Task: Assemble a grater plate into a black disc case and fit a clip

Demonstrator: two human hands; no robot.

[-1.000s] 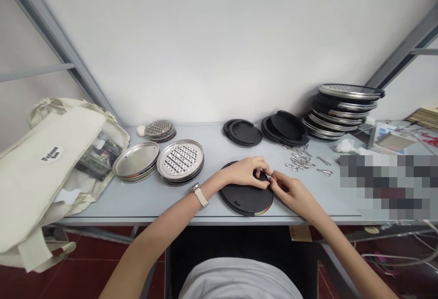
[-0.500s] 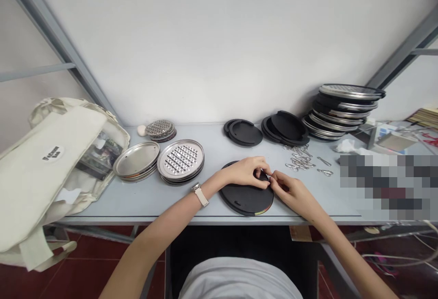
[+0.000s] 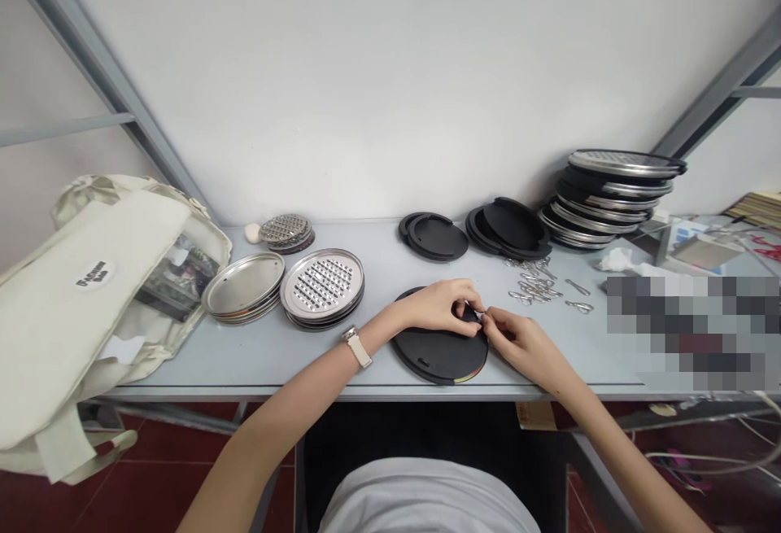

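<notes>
A round black disc [image 3: 442,354] with a small slot and a coloured strip on its rim lies at the table's front edge. My left hand [image 3: 448,305] rests over its upper part, thumb and fingers curled onto the black piece near its right rim. At that rim my right hand [image 3: 516,338] pinches a small shiny piece [image 3: 480,318], mostly hidden by the fingertips. Behind my right hand lies a loose pile of metal clips [image 3: 535,285].
Round grater plates [image 3: 322,285] and plain metal discs [image 3: 242,282] are stacked to the left, beside a cream bag [image 3: 73,297]. Black discs [image 3: 436,236] and more black holders [image 3: 516,228] lie at the back. A tall stack [image 3: 616,199] stands at the right.
My right hand has shifted very slightly, and a little more of the shiny piece shows between the fingertips. My left hand stays in place on the black disc.
</notes>
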